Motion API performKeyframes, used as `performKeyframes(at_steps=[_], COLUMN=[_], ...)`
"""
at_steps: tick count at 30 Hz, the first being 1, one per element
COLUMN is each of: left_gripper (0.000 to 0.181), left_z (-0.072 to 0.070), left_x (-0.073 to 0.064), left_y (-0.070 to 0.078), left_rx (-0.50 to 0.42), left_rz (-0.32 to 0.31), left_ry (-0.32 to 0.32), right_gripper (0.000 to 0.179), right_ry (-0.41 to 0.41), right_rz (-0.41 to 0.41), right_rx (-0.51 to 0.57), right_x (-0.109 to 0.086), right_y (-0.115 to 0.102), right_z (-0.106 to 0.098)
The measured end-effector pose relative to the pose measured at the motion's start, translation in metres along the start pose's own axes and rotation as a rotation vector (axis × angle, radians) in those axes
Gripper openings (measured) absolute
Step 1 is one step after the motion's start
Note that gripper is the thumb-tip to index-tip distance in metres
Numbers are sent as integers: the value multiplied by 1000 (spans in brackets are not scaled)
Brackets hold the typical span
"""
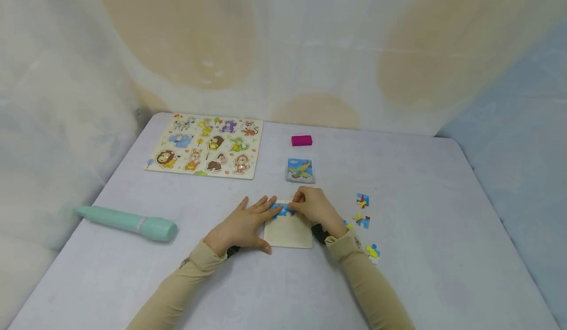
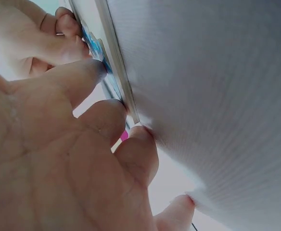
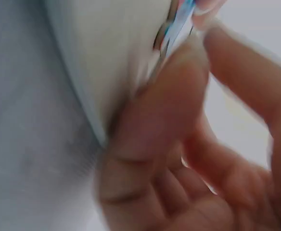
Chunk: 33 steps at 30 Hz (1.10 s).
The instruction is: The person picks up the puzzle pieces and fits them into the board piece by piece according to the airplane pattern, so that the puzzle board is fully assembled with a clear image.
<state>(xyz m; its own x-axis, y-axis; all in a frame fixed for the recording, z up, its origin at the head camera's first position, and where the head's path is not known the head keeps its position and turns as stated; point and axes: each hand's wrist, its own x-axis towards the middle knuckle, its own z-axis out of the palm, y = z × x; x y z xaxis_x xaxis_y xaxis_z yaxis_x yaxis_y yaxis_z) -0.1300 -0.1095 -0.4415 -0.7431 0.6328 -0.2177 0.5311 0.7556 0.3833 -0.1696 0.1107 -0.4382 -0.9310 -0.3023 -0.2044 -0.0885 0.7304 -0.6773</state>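
A small pale wooden puzzle tray [image 1: 289, 233] lies in front of me, with blue puzzle pieces [image 1: 282, 211] along its far edge. My left hand [image 1: 243, 225] is spread over the tray's left side, its index fingertip resting on those pieces. At the far right corner my right hand [image 1: 315, 207] pinches a puzzle piece between thumb and index finger, mostly hidden by the fingers. The right wrist view shows the thumb [image 3: 164, 101] low against the tray, beside a blue piece edge [image 3: 179, 21]. From the left wrist view, the left fingertips [image 2: 104, 120] line the tray's side.
Loose pieces lie right of the tray, among them a blue-and-red one [image 1: 362, 200] and a yellow one [image 1: 373, 251]. Beyond it are an airplane picture square [image 1: 300, 170] and a magenta block [image 1: 301, 141]. An animal puzzle board [image 1: 204, 145] and mint-green stick [image 1: 128, 222] lie left.
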Motion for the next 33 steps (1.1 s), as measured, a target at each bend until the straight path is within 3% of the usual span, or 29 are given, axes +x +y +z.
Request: performKeyframes(at_steps=[3,6,11,16,19,29,33], left_gripper=[105,105,104,104,104,104,104], left_z=[1,2,2,1,0,3,2], left_x=[0,0,0,-1,-1,0,0], left_y=[0,0,0,0,-1,-1,-2], left_rx=[-14,-13,-13,-4,1,-3,1], left_rz=[-3,-8,-8,-13,-12,-12,-1], left_ry=[-2,0,0,-4,-2,-4,2], right_gripper=[21,26,33,47,52,34,35], right_ry=[-24,34,197,215,175,140,111], right_rz=[-24,-21,74,153,147,154,164], right_rx=[68,94,129,114,99,-18,99], right_x=[-1,-7,-28,-48,-52,-50,-46], right_y=[18,40,86,115,116,100,82], right_z=[-14,-35,-74,-94,-97,-95,-89])
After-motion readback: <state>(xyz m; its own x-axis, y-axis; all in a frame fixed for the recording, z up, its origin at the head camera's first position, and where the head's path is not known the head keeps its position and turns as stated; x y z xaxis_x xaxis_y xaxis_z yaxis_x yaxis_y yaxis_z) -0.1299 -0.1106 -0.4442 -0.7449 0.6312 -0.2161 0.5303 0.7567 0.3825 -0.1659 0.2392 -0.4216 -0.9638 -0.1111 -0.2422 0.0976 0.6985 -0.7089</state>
